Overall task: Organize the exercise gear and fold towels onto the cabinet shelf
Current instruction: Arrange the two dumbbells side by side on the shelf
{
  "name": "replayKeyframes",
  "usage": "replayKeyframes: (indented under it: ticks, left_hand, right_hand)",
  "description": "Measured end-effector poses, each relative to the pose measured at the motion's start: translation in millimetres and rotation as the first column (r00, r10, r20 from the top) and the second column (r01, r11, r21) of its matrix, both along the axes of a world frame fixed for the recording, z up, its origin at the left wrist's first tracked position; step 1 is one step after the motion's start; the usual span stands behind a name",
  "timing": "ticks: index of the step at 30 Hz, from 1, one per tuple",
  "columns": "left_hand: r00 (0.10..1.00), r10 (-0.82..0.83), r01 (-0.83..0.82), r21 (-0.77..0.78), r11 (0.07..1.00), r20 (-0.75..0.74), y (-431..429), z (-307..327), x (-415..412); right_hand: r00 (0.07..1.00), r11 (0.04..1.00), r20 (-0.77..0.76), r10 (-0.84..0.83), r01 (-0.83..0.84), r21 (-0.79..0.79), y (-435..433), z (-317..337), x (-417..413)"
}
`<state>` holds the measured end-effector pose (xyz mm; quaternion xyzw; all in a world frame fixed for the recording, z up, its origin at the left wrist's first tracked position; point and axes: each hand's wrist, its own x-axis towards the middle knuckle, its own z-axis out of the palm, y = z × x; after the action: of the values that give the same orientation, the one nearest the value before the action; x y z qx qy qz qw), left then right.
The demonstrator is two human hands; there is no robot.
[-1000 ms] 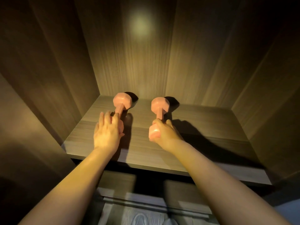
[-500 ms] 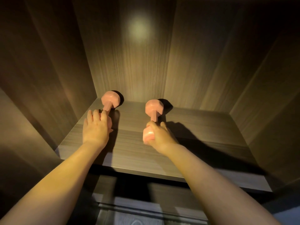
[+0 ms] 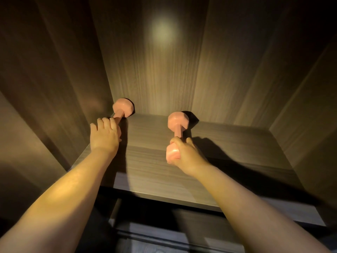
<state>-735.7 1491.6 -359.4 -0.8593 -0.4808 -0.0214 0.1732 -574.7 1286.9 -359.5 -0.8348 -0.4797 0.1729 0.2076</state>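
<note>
Cabinet (image 3: 164,70): dark wood grain, back and both side walls in view, one soft patch of light high on the back wall. Shelf (image 3: 228,152): same grain, running the cabinet's full width, with long shadows of my arms across its right half. Right dumbbell (image 3: 177,121): pink, lying on the shelf near the middle, handle running front to back, far head close to the back wall. Left dumbbell (image 3: 122,110): pink, same make, lying in the shelf's back left corner, far head just beside the back wall and the left side wall, well apart from its twin. My right hand (image 3: 187,156): on the near head of the right dumbbell, fingers (image 3: 177,141) curled over the top where handle meets head, clamped on it; the head's pink face shows at the hand's left edge. My left hand (image 3: 104,136): palm down over the near end of the left dumbbell, which is hidden beneath it; fingers (image 3: 107,123) close together and nearly straight, tips resting on the handle, gripping nothing.
</note>
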Motion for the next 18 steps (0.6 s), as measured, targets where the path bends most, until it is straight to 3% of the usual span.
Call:
replayKeyframes:
  ticks: [18]
  left_hand:
    - [0.991,0.022,-0.012,0.081,0.997,-0.131,26,0,-13]
  right_hand:
    - [0.999,0.998,-0.012,0.044,-0.043,0.035,10,-1,1]
